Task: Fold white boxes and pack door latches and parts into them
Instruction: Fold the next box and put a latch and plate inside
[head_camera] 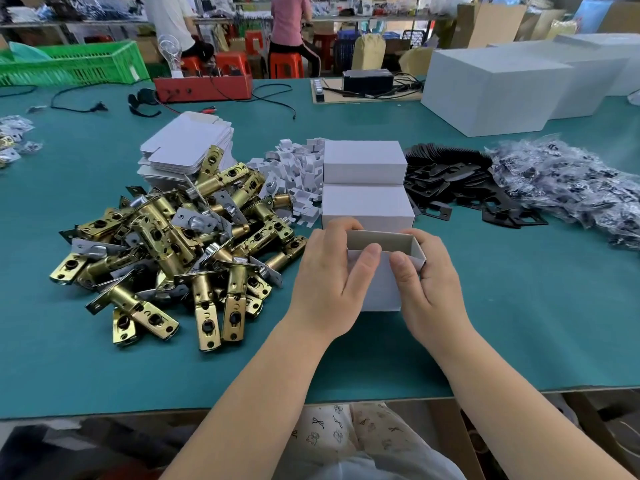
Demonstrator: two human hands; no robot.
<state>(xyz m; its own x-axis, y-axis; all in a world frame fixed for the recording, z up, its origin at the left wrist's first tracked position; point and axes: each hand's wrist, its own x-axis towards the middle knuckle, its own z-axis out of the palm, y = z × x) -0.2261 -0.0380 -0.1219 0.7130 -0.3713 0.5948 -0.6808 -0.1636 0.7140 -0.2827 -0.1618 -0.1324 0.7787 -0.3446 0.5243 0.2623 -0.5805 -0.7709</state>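
Observation:
A small white box (381,289) stands open-topped on the green table in front of me, its grey inside showing. My left hand (332,282) grips its left side, thumb on the near wall. My right hand (426,289) grips the right side, thumb also on the near wall. Two closed white boxes (365,183) lie just behind it. A heap of brass door latches (173,244) lies to the left. Flat white box blanks (187,150) are stacked behind the latches.
White cardboard inserts (298,178) lie behind the latches. Black strike plates (457,188) and bagged parts (568,188) spread to the right. Large white cartons (491,91) stand back right, a green crate (72,64) back left. People sit at a far table.

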